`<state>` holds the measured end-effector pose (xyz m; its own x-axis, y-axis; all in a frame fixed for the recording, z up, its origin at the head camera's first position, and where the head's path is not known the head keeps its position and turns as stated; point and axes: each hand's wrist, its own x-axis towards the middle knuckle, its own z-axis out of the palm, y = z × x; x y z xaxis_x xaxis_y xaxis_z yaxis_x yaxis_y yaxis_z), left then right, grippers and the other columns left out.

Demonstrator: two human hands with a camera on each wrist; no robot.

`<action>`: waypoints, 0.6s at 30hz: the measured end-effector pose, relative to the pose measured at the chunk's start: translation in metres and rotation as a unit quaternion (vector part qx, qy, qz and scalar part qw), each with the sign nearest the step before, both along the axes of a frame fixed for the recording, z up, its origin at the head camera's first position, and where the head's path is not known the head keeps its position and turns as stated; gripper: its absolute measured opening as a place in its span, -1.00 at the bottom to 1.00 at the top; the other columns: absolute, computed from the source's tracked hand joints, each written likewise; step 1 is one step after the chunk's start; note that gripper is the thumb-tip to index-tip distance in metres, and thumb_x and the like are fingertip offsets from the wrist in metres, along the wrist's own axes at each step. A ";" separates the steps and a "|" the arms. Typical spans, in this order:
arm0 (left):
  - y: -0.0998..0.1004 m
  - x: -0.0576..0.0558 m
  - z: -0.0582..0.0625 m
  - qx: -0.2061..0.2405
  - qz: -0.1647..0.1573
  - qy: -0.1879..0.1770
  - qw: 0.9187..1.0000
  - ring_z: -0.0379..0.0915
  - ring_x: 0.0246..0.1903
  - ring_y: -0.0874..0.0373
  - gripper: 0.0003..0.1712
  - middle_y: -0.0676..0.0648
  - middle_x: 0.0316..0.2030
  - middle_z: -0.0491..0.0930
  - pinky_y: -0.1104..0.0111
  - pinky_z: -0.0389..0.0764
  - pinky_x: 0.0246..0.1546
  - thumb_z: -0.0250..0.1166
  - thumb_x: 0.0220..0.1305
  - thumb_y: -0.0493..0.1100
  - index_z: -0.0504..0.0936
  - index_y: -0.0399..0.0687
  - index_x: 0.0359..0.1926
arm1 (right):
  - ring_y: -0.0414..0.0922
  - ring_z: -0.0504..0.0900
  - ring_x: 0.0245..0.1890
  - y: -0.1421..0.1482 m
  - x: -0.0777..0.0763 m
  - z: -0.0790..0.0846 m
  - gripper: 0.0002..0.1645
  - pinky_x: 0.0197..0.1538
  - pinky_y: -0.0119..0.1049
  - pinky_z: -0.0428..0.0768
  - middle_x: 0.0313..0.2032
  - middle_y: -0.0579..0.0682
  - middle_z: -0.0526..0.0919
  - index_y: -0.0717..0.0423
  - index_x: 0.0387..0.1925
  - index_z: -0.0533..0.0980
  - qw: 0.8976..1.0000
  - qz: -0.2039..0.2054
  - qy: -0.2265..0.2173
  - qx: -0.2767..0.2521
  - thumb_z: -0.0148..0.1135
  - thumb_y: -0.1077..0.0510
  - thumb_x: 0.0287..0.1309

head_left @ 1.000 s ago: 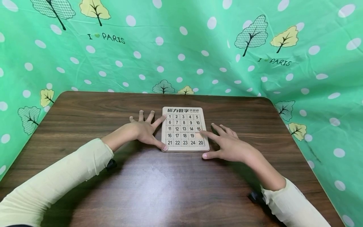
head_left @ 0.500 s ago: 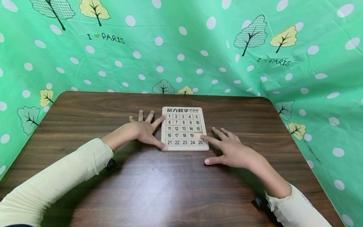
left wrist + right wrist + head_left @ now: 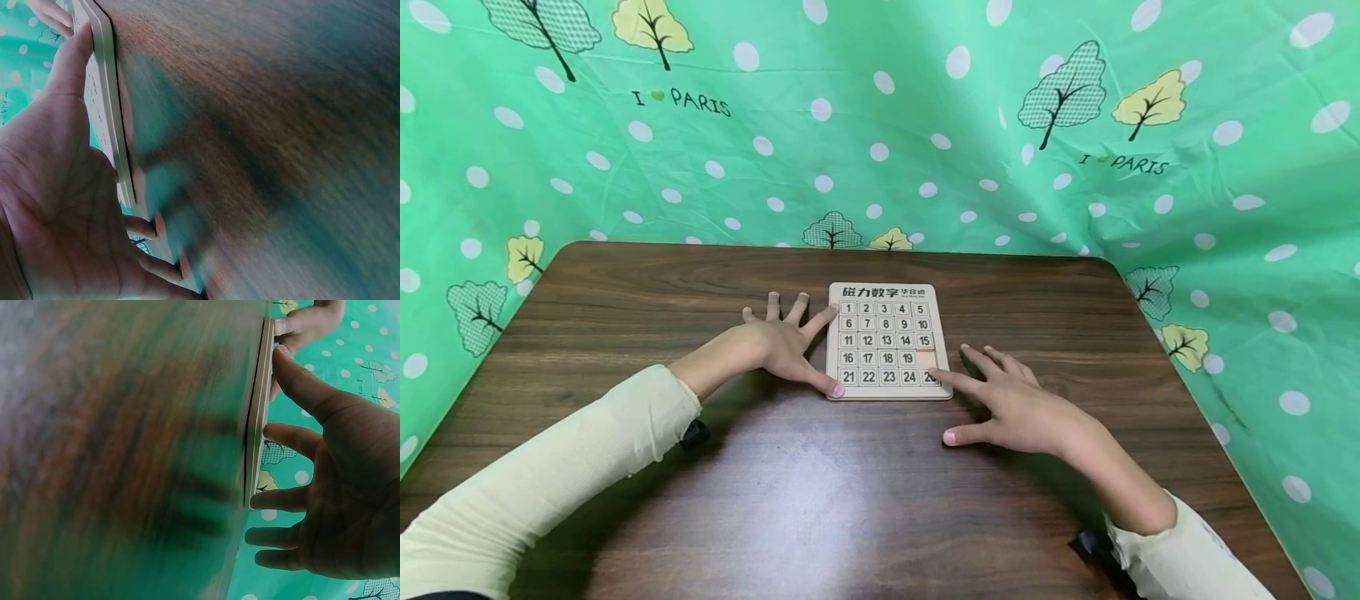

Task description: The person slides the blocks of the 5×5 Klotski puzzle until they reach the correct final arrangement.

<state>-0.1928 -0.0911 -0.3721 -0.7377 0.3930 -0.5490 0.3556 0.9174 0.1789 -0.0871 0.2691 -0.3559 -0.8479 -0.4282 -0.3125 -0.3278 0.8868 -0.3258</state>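
Observation:
A sliding number puzzle [image 3: 880, 292] lies flat on the table, its tiles running in order from 1 at the top left. One open slot [image 3: 926, 358] shows at the right end of the fourth row, beside tile 19 [image 3: 907, 358]. My left hand [image 3: 778, 346] is spread out, with thumb and index fingertips touching the puzzle's left edge. The right hand [image 3: 1018, 408] reaches in from the right with its index fingertip on tile 20 [image 3: 928, 381], partly covering it. Its thumb and other fingers are extended, off the puzzle. Both wrist views show the puzzle edge-on beside the palms.
The brown wood-grain table [image 3: 820, 492] extends on all sides of the puzzle. A green dotted cloth [image 3: 880, 108] with tree prints hangs behind the table and at its sides. Dark devices [image 3: 696, 433] sit at the wrists.
My right index fingertip has moved down the puzzle's right column, from near tile 15, past the open slot, onto tile 20. The tiles keep their places and the left hand stays still.

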 end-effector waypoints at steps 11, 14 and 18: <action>0.000 0.000 0.000 -0.003 -0.001 0.001 1.000 -0.68 0.73 -0.67 0.63 -0.34 0.84 -0.53 -0.77 -0.24 0.53 0.34 0.12 0.83 -0.47 0.51 0.85 | 0.56 -0.03 0.77 0.000 0.002 0.000 0.08 0.61 0.74 0.01 0.81 0.32 0.08 -0.57 0.76 0.26 1.000 -0.005 -0.008 0.003 0.45 -0.55 0.32; 0.000 0.000 0.001 -0.003 -0.002 0.002 1.000 -0.68 0.73 -0.67 0.63 -0.34 0.84 -0.52 -0.77 -0.23 0.53 0.34 0.12 0.83 -0.48 0.51 0.85 | 0.56 -0.03 0.77 -0.001 0.002 0.001 0.09 0.61 0.74 0.01 0.80 0.32 0.08 -0.57 0.76 0.25 1.000 -0.006 -0.009 0.004 0.45 -0.55 0.32; 0.000 0.000 0.001 -0.003 -0.001 0.001 1.000 -0.68 0.74 -0.67 0.63 -0.34 0.84 -0.52 -0.77 -0.22 0.53 0.35 0.12 0.83 -0.49 0.51 0.85 | 0.56 -0.02 0.77 -0.002 0.001 0.001 0.09 0.61 0.74 0.01 0.80 0.33 0.09 -0.58 0.76 0.24 1.000 -0.007 -0.008 0.006 0.45 -0.55 0.32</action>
